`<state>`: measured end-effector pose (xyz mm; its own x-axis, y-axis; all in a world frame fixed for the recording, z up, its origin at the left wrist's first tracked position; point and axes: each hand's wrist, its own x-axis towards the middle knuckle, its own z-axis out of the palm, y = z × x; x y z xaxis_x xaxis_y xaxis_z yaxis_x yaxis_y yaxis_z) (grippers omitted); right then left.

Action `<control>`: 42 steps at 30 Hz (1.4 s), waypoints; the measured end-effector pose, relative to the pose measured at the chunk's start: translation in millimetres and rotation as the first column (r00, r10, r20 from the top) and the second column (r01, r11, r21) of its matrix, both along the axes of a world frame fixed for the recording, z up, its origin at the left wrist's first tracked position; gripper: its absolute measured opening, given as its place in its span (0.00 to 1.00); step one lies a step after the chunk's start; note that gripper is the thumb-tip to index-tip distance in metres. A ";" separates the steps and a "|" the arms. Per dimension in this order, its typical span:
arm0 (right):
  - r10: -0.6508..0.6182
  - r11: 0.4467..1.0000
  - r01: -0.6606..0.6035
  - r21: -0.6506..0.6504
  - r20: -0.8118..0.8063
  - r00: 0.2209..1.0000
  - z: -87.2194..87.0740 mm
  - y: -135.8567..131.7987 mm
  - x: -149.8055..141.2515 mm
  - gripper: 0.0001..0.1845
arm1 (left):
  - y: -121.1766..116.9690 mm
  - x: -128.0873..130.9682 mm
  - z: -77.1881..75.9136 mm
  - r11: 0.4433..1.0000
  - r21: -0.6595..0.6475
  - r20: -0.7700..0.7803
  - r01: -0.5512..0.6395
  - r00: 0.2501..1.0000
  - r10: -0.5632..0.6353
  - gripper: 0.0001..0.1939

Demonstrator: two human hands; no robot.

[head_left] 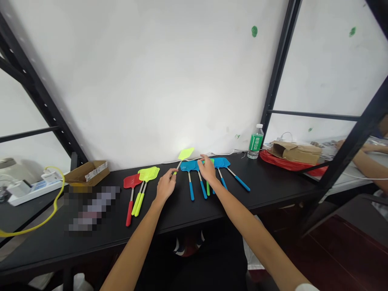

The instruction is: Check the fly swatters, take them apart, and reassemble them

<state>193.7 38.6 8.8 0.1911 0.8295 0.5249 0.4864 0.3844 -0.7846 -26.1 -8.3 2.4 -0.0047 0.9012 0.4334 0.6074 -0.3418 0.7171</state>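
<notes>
Left hand (165, 188): fingers pinched on the raised yellow swatter (185, 154)'s handle, mid-table. Right hand (207, 169): fingers spread flat on the blue swatters (194, 166). Lift clear of neighbouring handles; steady the blue group.

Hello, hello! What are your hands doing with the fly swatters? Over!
Left hand holding yellow fly swatter by its handle, head raised. Right hand resting on blue fly swatters. Red fly swatter lying off to the left, nothing blocking.

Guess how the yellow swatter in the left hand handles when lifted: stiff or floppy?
Probably light: the left hand lifts the yellow swatter by its thin handle with fingertips alone. The mesh head looks like thin plastic, so likely flexible. Flat, so unlikely to roll.
</notes>
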 end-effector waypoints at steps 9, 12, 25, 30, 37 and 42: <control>-0.014 1.000 0.010 0.030 0.145 0.989 -3.5 -0.1 -2.8 0.18 | -3.9 0.2 3.8 0.988 -0.104 -0.139 -0.113 0.985 0.098 0.12; -0.003 1.000 0.001 0.013 0.161 0.987 -3.9 0.1 -2.2 0.17 | -4.4 -2.7 5.8 0.985 -0.172 -0.139 -0.029 0.990 0.005 0.16; 0.021 1.000 -0.018 -0.015 0.211 0.977 -8.8 3.8 -2.4 0.14 | -4.7 -6.6 3.1 0.960 -0.180 0.025 0.214 0.977 -0.214 0.19; 0.025 1.000 -0.022 -0.013 0.218 0.976 -8.7 3.4 -2.7 0.14 | -6.2 -4.9 2.6 0.956 -0.158 -0.030 0.248 0.966 -0.256 0.18; 0.043 0.999 -0.041 -0.014 0.201 0.979 -7.3 1.2 -2.6 0.14 | -2.5 -3.7 1.7 0.986 0.013 -0.267 0.168 0.951 -0.159 0.12; 0.036 0.999 -0.034 -0.014 0.213 0.976 -7.3 1.3 -3.0 0.15 | -1.4 -4.1 -0.7 0.994 0.028 -0.465 0.104 0.882 -0.079 0.12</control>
